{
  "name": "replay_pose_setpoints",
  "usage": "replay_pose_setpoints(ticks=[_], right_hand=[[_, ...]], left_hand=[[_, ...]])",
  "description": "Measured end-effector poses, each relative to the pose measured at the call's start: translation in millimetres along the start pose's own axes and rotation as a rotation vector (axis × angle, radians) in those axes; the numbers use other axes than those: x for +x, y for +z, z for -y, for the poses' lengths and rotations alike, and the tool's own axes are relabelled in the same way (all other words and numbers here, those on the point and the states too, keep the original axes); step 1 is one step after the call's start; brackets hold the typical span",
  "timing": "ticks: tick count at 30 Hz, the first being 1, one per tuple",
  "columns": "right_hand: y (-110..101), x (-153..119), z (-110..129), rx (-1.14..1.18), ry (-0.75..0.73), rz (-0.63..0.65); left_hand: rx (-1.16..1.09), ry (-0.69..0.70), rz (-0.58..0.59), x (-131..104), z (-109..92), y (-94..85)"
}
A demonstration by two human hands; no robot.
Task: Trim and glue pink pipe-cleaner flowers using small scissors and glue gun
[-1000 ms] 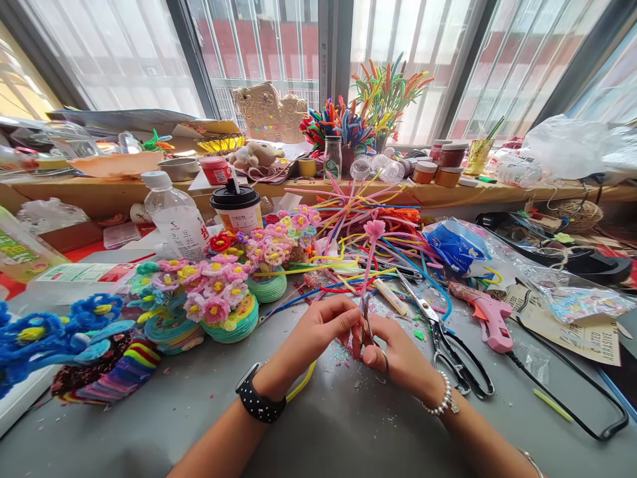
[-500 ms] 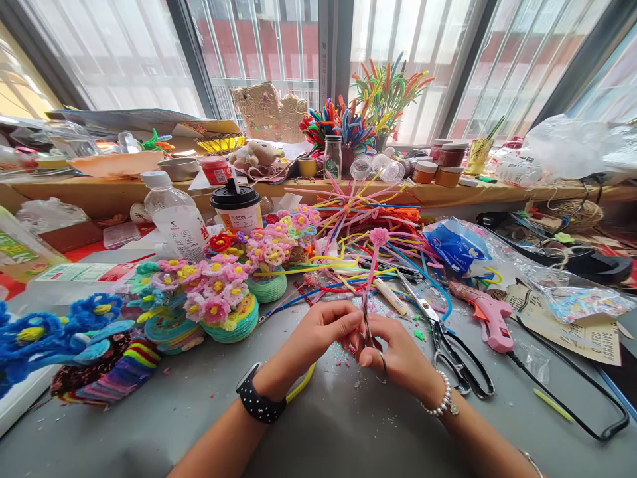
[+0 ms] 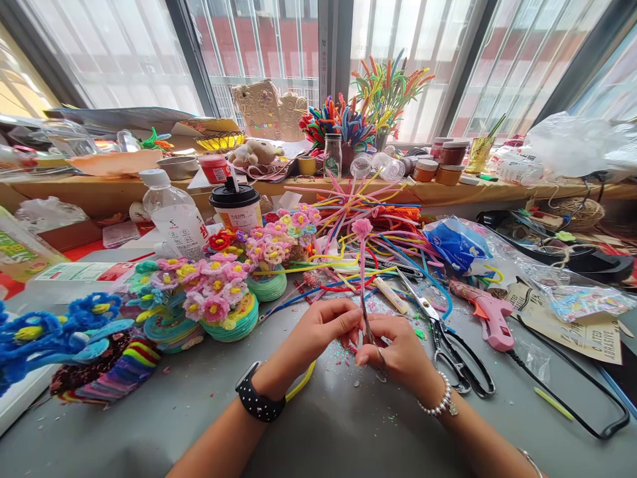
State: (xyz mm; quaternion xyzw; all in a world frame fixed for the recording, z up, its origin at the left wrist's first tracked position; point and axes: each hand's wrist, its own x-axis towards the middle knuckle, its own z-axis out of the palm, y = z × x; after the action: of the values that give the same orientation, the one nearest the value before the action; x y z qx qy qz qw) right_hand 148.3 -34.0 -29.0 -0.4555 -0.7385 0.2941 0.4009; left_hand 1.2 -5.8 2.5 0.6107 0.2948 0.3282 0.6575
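Note:
My left hand (image 3: pixel 332 326) pinches the stem of a pink pipe cleaner flower (image 3: pixel 362 230), which stands upright with its fluffy head away from me. Close against it, my right hand (image 3: pixel 395 345) is closed on small scissors (image 3: pixel 382 367); a finger loop shows below the thumb, and the blades run up alongside the stem. Whether the blades are cutting the stem I cannot tell. Large black-handled scissors (image 3: pixel 442 345) lie to the right of my right hand. A glue stick (image 3: pixel 391 296) rests just beyond my hands.
Pots of pipe cleaner flowers (image 3: pixel 217 292) stand on the left, near a plastic bottle (image 3: pixel 175 216) and a lidded cup (image 3: pixel 237 207). A pink glue gun (image 3: pixel 485 315) with a black cord lies on the right. Loose pipe cleaners (image 3: pixel 368 209) are heaped at the back.
The pink flower's head has shifted left and slightly away from me, so its stem stands straighter. Both hands remain almost in place, with the scissors still in the right.

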Motion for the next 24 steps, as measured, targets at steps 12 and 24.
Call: replay_pose_setpoints(ticks=[12,24], right_hand=[[1.8,-0.9,-1.2,-0.098,-0.022,-0.106],[-0.3,-0.7,2.8,0.055,-0.012,0.043]], left_hand=[[0.041,0.041,-0.061,0.0,-1.1,0.7],[0.062,0.021,-0.008,-0.6,-4.1,1.5]])
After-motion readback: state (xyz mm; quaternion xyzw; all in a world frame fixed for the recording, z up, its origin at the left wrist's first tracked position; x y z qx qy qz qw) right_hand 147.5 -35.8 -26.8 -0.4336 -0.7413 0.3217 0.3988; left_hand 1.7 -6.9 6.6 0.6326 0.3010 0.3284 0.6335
